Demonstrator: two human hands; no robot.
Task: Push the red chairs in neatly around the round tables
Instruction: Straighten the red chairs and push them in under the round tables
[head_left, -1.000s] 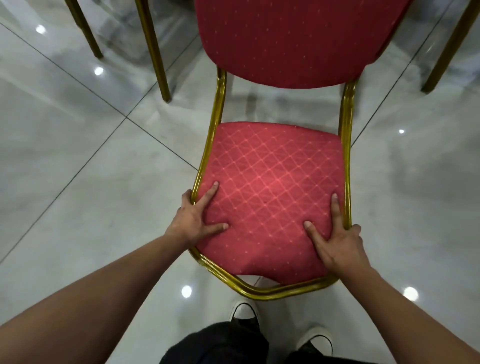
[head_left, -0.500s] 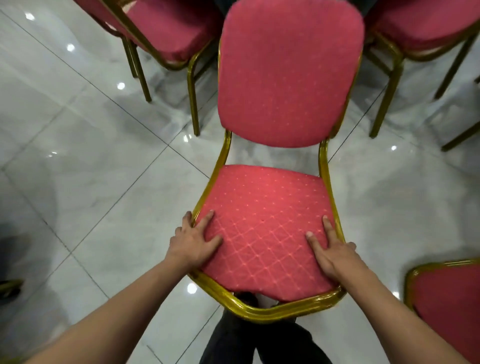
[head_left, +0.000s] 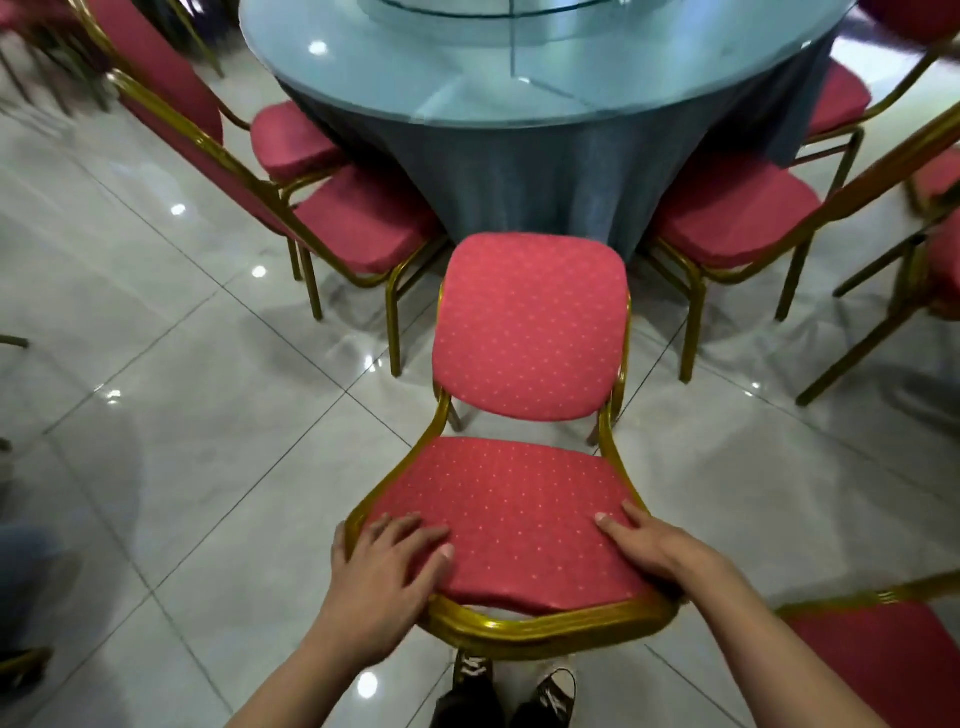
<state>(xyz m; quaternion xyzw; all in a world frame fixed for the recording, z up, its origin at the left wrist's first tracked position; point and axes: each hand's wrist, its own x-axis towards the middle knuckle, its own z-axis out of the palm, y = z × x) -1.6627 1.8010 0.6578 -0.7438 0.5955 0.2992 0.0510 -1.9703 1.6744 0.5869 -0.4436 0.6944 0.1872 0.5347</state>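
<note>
A red chair (head_left: 524, 327) with a gold frame stands in front of me, its backrest toward the round table (head_left: 395, 73), which has a glass top and a blue-grey cloth. My left hand (head_left: 384, 564) grips the seat's front left corner, thumb on the cushion. My right hand (head_left: 657, 553) grips the front right corner, thumb on top and fingers curled over the frame. The chair faces the gap between two tucked-in red chairs, the left one (head_left: 363, 218) and the right one (head_left: 727, 213). About a chair's depth of floor separates its backrest from the cloth.
More red chairs ring the table at the far left (head_left: 296, 137) and far right (head_left: 836, 98). Another red seat (head_left: 883, 660) sits close by my right forearm. My shoes (head_left: 519, 686) are under the seat's front edge. Glossy grey tile floor (head_left: 182, 415) lies open to the left.
The chair has moved forward toward the table, and the table and neighbouring chairs have come into view. Both hands keep their grip on the seat's front corners.
</note>
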